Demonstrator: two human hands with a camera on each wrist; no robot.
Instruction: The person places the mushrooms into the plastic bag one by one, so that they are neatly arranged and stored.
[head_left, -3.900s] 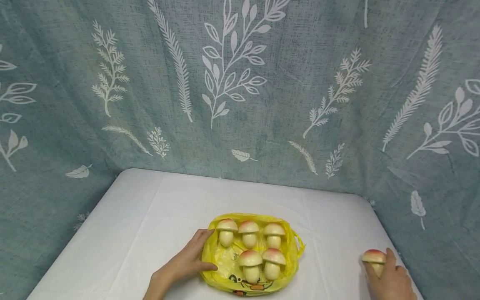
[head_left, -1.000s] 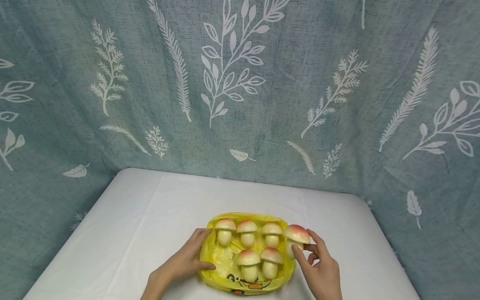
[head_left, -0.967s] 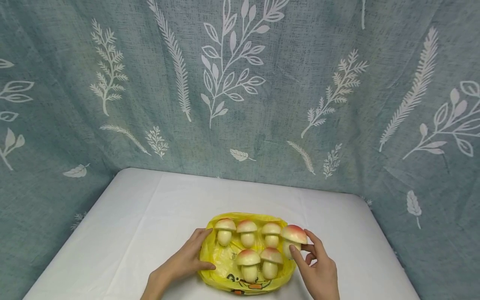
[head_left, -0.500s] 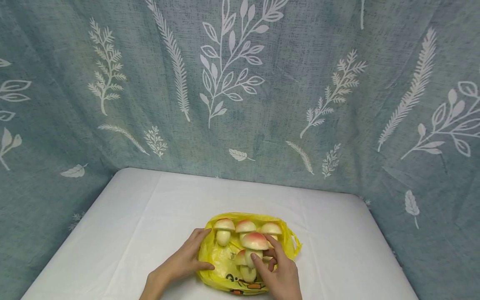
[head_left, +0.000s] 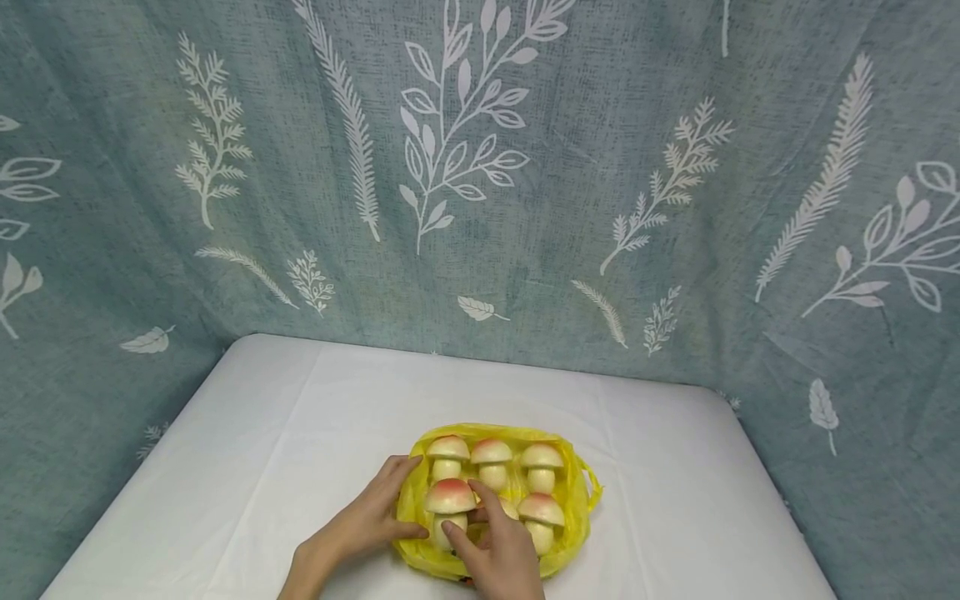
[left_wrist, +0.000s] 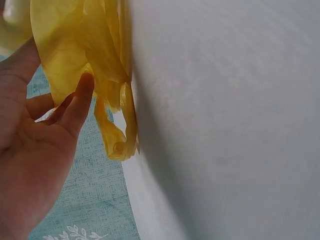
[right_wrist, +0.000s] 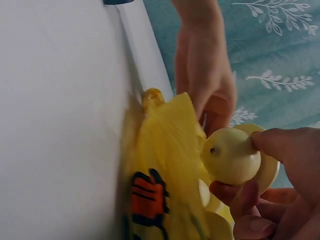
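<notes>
A yellow plastic bag (head_left: 579,533) lies spread open on the table, with several toy mushrooms inside, cream-coloured with reddish caps. My left hand (head_left: 367,512) holds the bag's left side, thumb and fingers spread along the rim. In the left wrist view, the fingers of that hand (left_wrist: 45,120) press the bag's yellow film (left_wrist: 65,50). My right hand (head_left: 498,546) pinches a toy mushroom (head_left: 451,497) by its stem over the bag's front left part. In the right wrist view, the pale underside of this mushroom (right_wrist: 232,157) shows between thumb and fingers. My right hand partly hides another mushroom (head_left: 508,507).
Three mushrooms, among them the far left mushroom (head_left: 447,448), stand in the back row. One mushroom (head_left: 542,521) sits front right. A bag handle (head_left: 592,487) sticks out rightward. Behind the white-covered table (head_left: 300,417) hangs a green leaf-patterned curtain (head_left: 360,292).
My right hand picked up a mushroom at the table's right side and carried it left across the bag to the front left part. The left hand has stayed at the bag's left side.
</notes>
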